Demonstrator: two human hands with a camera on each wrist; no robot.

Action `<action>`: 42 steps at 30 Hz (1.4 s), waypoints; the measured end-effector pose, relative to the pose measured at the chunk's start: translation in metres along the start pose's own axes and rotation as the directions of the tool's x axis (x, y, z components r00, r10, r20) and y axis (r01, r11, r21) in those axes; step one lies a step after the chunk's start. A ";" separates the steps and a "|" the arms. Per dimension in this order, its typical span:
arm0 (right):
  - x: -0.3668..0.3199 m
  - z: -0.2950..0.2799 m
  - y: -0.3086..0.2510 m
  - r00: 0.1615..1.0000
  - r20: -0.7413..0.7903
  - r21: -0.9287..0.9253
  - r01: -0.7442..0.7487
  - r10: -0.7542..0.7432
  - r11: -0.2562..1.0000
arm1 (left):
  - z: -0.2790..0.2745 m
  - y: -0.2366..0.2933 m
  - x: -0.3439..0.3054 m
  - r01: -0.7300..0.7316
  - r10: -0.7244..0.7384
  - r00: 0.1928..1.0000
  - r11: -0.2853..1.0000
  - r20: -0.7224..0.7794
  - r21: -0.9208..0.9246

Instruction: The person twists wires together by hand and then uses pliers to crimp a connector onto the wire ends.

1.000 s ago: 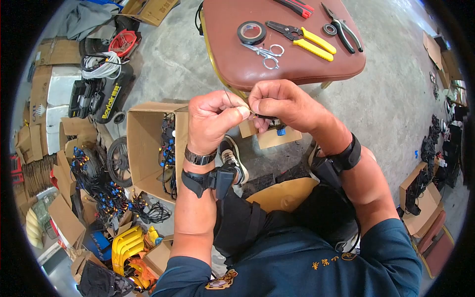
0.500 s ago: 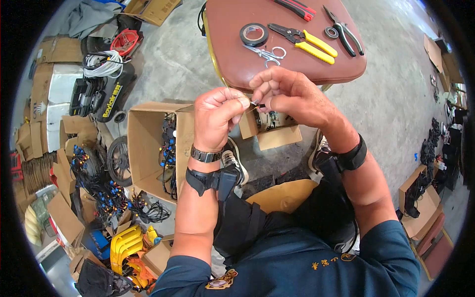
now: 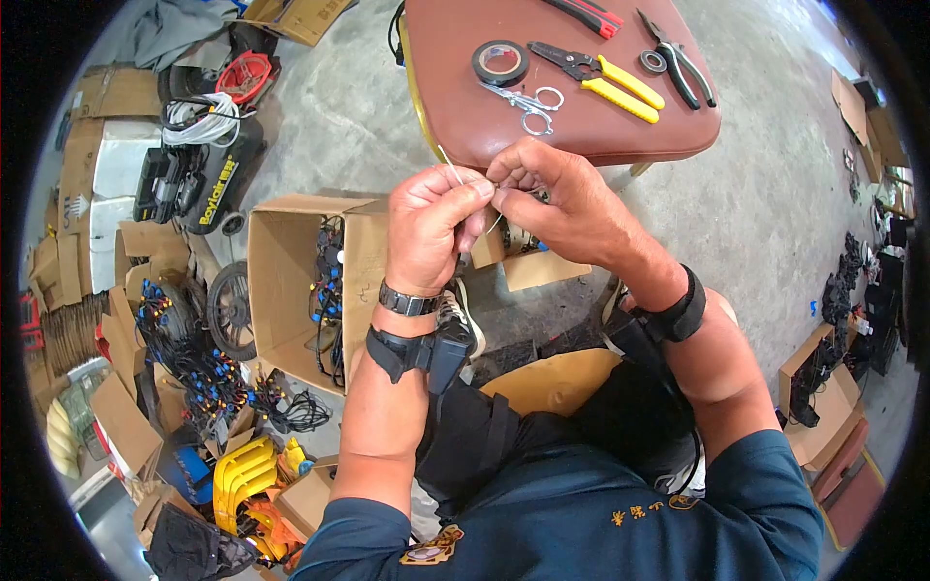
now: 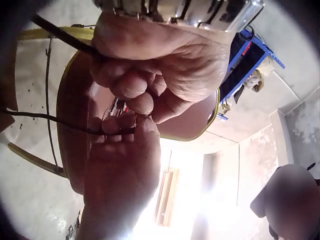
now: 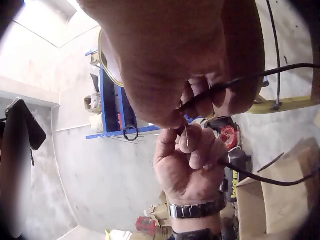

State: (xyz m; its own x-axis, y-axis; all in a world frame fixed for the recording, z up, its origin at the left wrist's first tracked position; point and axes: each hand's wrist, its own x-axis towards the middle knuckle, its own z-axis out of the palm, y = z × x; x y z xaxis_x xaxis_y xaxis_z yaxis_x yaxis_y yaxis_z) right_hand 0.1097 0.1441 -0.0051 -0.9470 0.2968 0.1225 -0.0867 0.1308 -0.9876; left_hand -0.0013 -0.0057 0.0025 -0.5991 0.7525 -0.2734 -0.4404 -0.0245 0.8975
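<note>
My left hand (image 3: 426,228) pinches a thin pale wire (image 3: 449,163) between thumb and forefinger, its end sticking up past the fingers. Right beside it, my right hand (image 3: 562,203) pinches at the same spot, fingertips almost against the left ones. In the left wrist view a dark cable (image 4: 65,37) runs into the left hand (image 4: 165,65) and another cable (image 4: 55,119) into the right hand (image 4: 120,175). The right wrist view shows a dark cable (image 5: 250,76) entering the right hand's fingers. Fingers hide where the wires meet.
On the brown padded seat (image 3: 465,126) lie black tape (image 3: 478,63), scissors (image 3: 535,108), yellow-handled strippers (image 3: 620,87), pliers (image 3: 683,68), a small ring (image 3: 653,62) and a red-black tool (image 3: 586,15). An open carton (image 3: 281,290) of cables stands left; a smaller box (image 3: 547,270) is below the hands.
The right hand's fingers were spread half a second ago and have closed in against the left hand's fingertips. A pale wire end now stands up above the left hand.
</note>
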 end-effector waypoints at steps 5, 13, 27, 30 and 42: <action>0.001 0.004 -0.001 0.992 -0.099 -0.094 0.069 -0.078 0.993 | 0.000 -0.002 0.001 -0.007 0.008 1.000 1.000 0.023 -0.030; 0.004 -0.002 -0.013 0.991 -0.122 -0.147 0.031 -0.049 0.989 | 0.001 -0.006 0.000 -0.107 0.107 0.994 0.994 -0.004 -0.020; 0.007 -0.015 -0.009 0.988 -0.037 -0.020 -0.154 0.153 0.988 | 0.014 -0.015 -0.003 -0.389 0.423 0.905 0.866 -0.045 0.315; 0.007 -0.021 -0.010 0.975 0.034 0.051 -0.223 0.222 0.973 | 0.014 -0.017 -0.002 -0.422 0.454 0.891 0.844 -0.019 0.331; 0.006 -0.026 -0.012 0.943 0.165 0.260 -0.325 0.290 0.909 | 0.017 -0.009 -0.002 -0.453 0.497 0.866 0.739 0.052 0.499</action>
State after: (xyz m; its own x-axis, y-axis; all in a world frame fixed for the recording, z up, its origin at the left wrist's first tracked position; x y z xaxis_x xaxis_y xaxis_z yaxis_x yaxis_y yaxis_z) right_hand 0.1132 0.1690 0.0102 -0.9690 0.1620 -0.1867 0.1483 -0.2235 -0.9634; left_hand 0.0156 0.0043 0.0008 -0.7032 0.6738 0.2269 0.2799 -0.0310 0.9595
